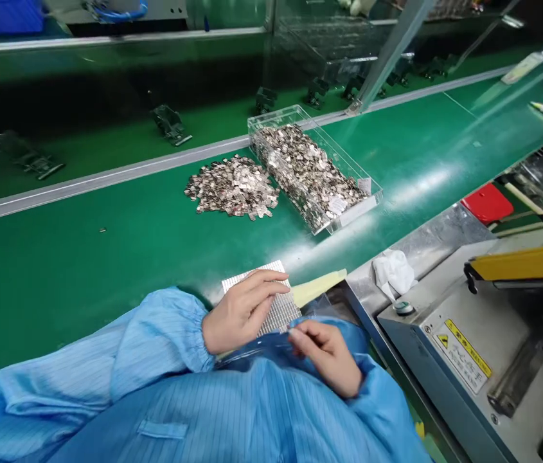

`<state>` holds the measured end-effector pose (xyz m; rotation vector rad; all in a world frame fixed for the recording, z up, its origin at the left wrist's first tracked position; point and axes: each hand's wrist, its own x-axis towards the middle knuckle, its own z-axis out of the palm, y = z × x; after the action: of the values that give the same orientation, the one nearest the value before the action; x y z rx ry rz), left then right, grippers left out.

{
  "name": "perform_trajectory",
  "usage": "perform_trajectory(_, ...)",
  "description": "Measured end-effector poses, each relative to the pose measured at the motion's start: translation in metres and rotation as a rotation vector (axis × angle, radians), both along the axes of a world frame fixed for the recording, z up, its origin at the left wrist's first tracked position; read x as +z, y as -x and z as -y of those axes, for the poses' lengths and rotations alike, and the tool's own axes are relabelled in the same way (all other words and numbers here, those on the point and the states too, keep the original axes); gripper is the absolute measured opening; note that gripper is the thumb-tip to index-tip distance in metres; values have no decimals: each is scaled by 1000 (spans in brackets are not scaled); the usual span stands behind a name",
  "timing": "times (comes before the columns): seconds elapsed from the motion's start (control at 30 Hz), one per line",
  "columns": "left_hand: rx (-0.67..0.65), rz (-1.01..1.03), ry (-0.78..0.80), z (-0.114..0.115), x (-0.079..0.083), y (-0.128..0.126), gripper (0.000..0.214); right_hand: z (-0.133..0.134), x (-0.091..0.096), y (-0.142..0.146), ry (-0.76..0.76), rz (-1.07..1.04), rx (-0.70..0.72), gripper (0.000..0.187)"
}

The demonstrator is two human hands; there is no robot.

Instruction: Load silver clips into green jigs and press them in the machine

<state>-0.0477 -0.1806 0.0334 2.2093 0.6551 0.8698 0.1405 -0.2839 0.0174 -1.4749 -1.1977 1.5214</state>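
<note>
My left hand lies over a flat sheet of small silver metal pieces in close rows, its fingers stretched out. It covers part of the sheet. Close to the sheet's near right corner is my right hand, with thumb and forefinger pinched together; what is between them, if anything, is too small to make out. A pale yellow strip sticks out from the right side of the sheet. Farther back on the green surface, a loose heap of small metal pieces lies beside a clear plastic tray full of similar pieces.
The green work surface runs along a metal rail. A grey machine with a warning label and a yellow bar stands at the right. White crumpled cloth or paper rests on its metal ledge. A slanted post rises behind the tray.
</note>
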Motion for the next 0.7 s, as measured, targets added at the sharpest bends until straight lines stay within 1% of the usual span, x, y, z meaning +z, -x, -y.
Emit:
perform_trajectory(0.1, 180, 11, -33, -9, 3, 30, 23, -24, 22, -16, -143, 146, -138, 38)
perform_trajectory(0.17, 363, -29, -64, -17, 0, 63, 14, -52, 30, -19, -254, 234, -129, 35)
perform_trajectory(0.2, 481, -55, -82, -21, -4, 82, 9, -70, 32, -18, -307, 287, -100, 34)
perform_trajectory(0.27, 759, -90, -120, -33, -12, 126, 3, -109, 29, -11, -401, 414, -30, 33)
perform_trajectory(0.37, 1175, -61, -127, -57, -25, 191, 12, -166, 20, 9, -510, 627, 15, 31)
perform_trajectory(0.43, 1362, 3, -91, -80, -31, 225, 13, -197, 13, 24, -526, 799, 36, 28)
perform_trajectory(0.5, 1461, 56, -73, -106, -34, 251, 14, -218, 8, 35, -503, 986, 64, 24)
perform_trajectory(0.57, 1503, 79, -78, -134, -34, 269, 22, -229, 3, 39, -465, 1123, 72, 22)
perform_trajectory(0.63, 1510, 78, -74, -160, -34, 282, 37, -234, -2, 37, -420, 1157, 67, 23)
perform_trajectory(0.7, 1489, 62, -51, -183, -33, 294, 56, -234, -6, 30, -402, 1084, 72, 24)
